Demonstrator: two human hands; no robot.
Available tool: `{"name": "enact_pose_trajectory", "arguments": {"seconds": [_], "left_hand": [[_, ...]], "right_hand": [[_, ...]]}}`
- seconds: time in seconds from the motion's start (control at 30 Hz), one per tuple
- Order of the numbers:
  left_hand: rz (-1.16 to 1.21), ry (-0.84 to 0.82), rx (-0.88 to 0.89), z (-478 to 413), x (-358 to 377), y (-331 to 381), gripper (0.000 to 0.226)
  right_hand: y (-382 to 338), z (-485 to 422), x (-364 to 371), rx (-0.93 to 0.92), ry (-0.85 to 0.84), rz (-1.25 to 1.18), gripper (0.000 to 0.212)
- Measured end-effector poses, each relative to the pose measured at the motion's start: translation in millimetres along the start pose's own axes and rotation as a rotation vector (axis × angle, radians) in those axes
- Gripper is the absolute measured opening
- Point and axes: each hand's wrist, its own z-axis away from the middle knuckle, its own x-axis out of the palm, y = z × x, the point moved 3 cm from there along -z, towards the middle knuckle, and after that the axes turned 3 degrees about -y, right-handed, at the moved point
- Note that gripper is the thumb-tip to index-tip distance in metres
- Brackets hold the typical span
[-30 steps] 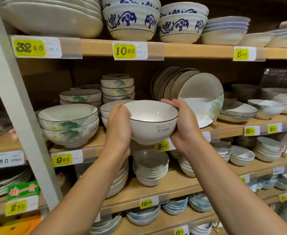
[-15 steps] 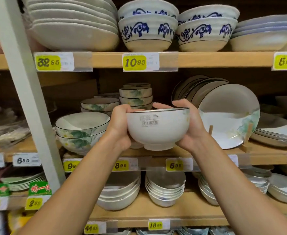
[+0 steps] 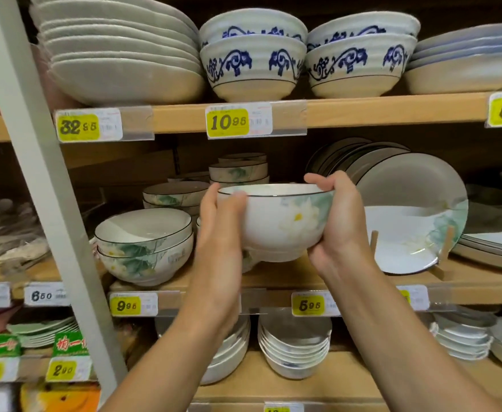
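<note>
Bowl (image 3: 285, 224) has rotated, lotus now facing, left hand (image 3: 218, 233) and right hand (image 3: 343, 224) still clasping it.

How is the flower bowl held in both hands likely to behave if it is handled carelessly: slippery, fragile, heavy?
The bowl looks like glazed ceramic, so it is probably stiff and would likely break if dropped. Its glossy wall may be slippery; the left hand and right hand clasp opposite sides, hinting at some weight.

Both hands (image 3: 276, 233) grip a white bowl (image 3: 285, 224) (lotus-painted) before the shelf (image 3: 362, 113).
</note>
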Motion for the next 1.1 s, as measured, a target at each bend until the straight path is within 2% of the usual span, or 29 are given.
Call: {"name": "enact_pose_trajectory", "arguments": {"seconds": [0.07,0.1,0.13,0.23,0.3,0.4,0.5,0.57,0.87,0.93,1.07,1.1], "left_hand": [[-0.081,-0.03,0.045,2.0,4.8,-2.8,0.109],[-0.112,-0.023,0.049,-1.2,4.1,-2.4,0.122],[-0.119,-0.021,0.041,-6.2,1.7,-0.5,0.126],[-0.031,-0.108,-0.008,-29.4,-13.6,7.9,0.098],[0.041,-0.192,-0.052,-41.9,-24.9,12.5,0.1],[0.045,-0.251,-0.063,-57.2,-37.1,14.4,0.107],[-0.041,-0.288,-0.055,-72.4,-43.3,12.4,0.112],[-0.089,-0.301,-0.039,-82.7,-49.7,10.9,0.108],[-0.192,-0.236,-0.108,-110.3,-78.4,-2.1,0.042],[-0.247,-0.237,-0.107,-110.5,-82.6,-6.6,0.043],[-0.36,-0.245,-0.055,-112.0,-85.3,-7.8,0.058],[-0.407,-0.258,-0.047,-114.4,-85.9,-6.0,0.06]], "right_hand": [[2.2,-0.5,3.5,-0.057,0.052,0.039,0.021],[2.5,-0.3,5.2,-0.076,0.058,0.061,0.02],[2.0,-0.6,6.9,-0.095,0.043,0.08,0.019],[-1.2,-0.9,9.6,-0.149,-0.135,0.094,0.021],[-2.5,-1.6,10.8,-0.172,-0.272,0.153,0.03],[3.1,-9.1,11.4,-0.176,-0.368,0.256,0.054],[11.8,-22.9,10.4,-0.171,-0.371,0.302,0.066],[16.2,-33.7,10.2,-0.195,-0.359,0.343,0.072],[39.4,-69.8,11.6,-0.257,-0.251,0.573,0.077],[46.3,-72.7,10.3,-0.265,-0.207,0.652,0.086],[59.1,-76.2,5.1,-0.231,-0.202,0.667,0.079],[62.3,-76.8,4.0,-0.222,-0.204,0.652,0.086]]}}
